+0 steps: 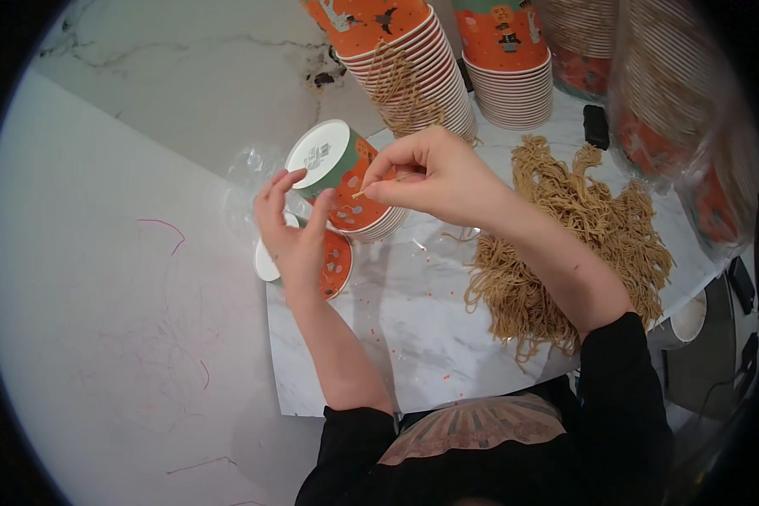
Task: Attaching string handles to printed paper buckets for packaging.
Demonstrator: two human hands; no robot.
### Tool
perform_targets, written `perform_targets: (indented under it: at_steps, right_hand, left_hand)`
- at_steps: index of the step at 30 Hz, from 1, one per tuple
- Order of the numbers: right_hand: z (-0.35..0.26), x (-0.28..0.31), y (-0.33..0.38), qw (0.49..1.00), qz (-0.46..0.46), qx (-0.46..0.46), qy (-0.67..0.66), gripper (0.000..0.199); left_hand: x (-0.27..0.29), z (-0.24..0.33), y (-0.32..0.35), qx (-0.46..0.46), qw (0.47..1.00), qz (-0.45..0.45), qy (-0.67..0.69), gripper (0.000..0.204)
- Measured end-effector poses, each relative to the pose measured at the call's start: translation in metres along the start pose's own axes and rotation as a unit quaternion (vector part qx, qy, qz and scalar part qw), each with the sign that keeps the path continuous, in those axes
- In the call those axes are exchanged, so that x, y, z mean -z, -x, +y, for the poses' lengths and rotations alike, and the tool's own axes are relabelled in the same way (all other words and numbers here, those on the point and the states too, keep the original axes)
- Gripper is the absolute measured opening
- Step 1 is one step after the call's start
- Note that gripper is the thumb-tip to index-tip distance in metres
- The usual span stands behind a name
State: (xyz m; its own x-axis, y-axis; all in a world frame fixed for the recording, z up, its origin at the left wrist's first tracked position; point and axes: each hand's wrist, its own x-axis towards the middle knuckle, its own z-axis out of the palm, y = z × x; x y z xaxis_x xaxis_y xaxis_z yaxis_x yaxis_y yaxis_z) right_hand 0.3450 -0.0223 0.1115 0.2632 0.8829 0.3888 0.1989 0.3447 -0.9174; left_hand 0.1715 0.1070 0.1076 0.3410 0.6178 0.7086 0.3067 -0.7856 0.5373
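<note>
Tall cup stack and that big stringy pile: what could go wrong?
The tall stack of orange paper cups might topple if the right hand, close by in view, bumps it. The loose heap of tan twine could snag on the forearm crossing over it. The thin strand pinched in that hand could slip away.

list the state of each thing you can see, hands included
Left hand: open, fingers apart
Right hand: pinched on a cord
Bucket between the hands: tilted, white base showing
Tall bucket stack: nested, cords draped over it
Shorter bucket stack: nested, rims down
Cord pile: loose, tangled
Bucket stacks at right: bagged in plastic
</note>
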Motion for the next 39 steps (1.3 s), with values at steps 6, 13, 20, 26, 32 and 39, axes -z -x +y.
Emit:
perform_targets:
  at_steps: [6,13,20,26,32,39]
  right_hand:
    - [-0.005,0.005,-0.001,0.996,0.032,0.024,0.076,0.013]
    - [0.037,0.024,-0.012,0.944,-0.077,0.057,0.316,0.015]
    - [0.108,0.012,-0.027,0.905,-0.214,0.037,0.367,0.010]
    - [0.112,0.002,-0.027,0.895,-0.224,0.037,0.384,0.010]
    - [0.109,0.002,-0.026,0.889,-0.209,0.036,0.405,0.011]
    - [0.066,0.027,-0.030,0.967,-0.101,0.118,0.203,0.010]
  left_hand:
    - [-0.022,-0.052,0.002,0.007,0.999,-0.030,-0.037,0.025]
    - [-0.026,-0.051,0.001,0.070,0.997,-0.009,0.007,0.024]
    - [-0.029,-0.045,0.003,0.085,0.993,0.032,0.076,0.023]
    - [-0.021,-0.045,-0.001,0.083,0.984,0.059,0.144,0.022]
    - [0.004,-0.013,-0.003,0.049,0.976,0.151,0.147,0.018]
    - [0.045,0.010,0.004,0.056,0.894,0.205,0.394,0.022]
